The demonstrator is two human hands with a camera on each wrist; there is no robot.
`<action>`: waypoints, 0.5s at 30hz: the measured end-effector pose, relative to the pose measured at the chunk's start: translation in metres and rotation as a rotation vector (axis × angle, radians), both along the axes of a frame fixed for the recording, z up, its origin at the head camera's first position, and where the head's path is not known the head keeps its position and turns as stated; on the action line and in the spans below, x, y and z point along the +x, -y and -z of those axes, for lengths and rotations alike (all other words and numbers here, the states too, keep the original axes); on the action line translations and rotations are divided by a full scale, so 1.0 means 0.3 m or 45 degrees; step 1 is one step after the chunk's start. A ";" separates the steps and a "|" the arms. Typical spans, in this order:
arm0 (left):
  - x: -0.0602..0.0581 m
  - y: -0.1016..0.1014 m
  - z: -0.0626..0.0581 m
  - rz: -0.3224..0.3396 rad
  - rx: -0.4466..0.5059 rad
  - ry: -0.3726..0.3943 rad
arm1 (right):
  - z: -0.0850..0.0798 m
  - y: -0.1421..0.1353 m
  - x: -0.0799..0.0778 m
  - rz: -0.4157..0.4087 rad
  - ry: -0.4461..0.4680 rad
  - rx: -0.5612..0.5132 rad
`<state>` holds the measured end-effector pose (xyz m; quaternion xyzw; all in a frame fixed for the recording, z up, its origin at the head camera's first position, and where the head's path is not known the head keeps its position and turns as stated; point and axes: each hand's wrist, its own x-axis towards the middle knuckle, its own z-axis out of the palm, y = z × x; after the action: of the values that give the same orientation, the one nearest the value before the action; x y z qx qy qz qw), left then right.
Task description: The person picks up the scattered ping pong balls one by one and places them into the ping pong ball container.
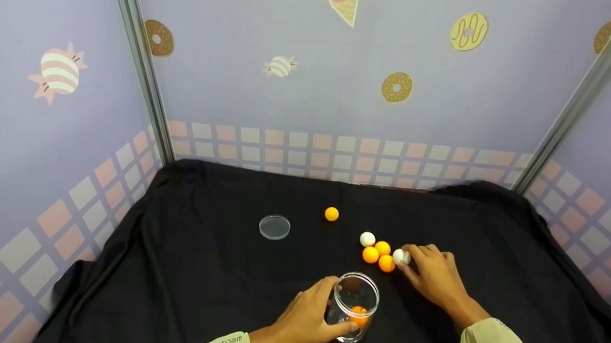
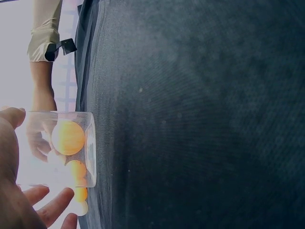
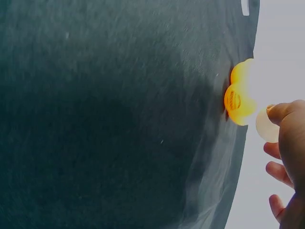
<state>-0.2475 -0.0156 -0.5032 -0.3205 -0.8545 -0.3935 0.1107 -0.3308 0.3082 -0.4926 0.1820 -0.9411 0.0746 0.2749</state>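
Note:
My left hand (image 1: 307, 316) grips a clear plastic jar (image 1: 337, 325) from its left side, the thumb across the front. Inside the jar lies an orange ping-pong ball (image 2: 68, 138). My right hand (image 1: 435, 272) pinches a white ping-pong ball (image 1: 401, 256) between thumb and fingers; in the right wrist view that ball (image 3: 267, 126) shows raised off the cloth. Just left of it, several orange balls (image 1: 370, 255) cluster together with another white ball (image 1: 367, 239) at their far side.
A black cloth (image 1: 218, 286) covers the table. Farther back lie a lone orange ball (image 1: 331, 214) and a round clear lid (image 1: 274, 227). Patterned walls (image 1: 298, 99) with metal corner posts (image 1: 147, 72) enclose the left, back and right.

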 end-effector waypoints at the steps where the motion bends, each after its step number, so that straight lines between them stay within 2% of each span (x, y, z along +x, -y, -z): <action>1: 0.000 0.000 0.000 -0.002 -0.003 -0.006 | -0.004 0.006 0.004 -0.006 -0.005 0.005; 10: -0.002 -0.001 0.001 -0.006 -0.009 -0.037 | -0.049 0.067 0.046 -0.093 -0.048 0.044; 15: -0.002 -0.001 0.000 -0.005 -0.010 -0.053 | -0.070 0.100 0.071 -0.160 -0.123 0.065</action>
<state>-0.2481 -0.0153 -0.5033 -0.3274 -0.8542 -0.3830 0.1281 -0.3094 0.2784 -0.4717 0.2511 -0.9150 0.0589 0.3102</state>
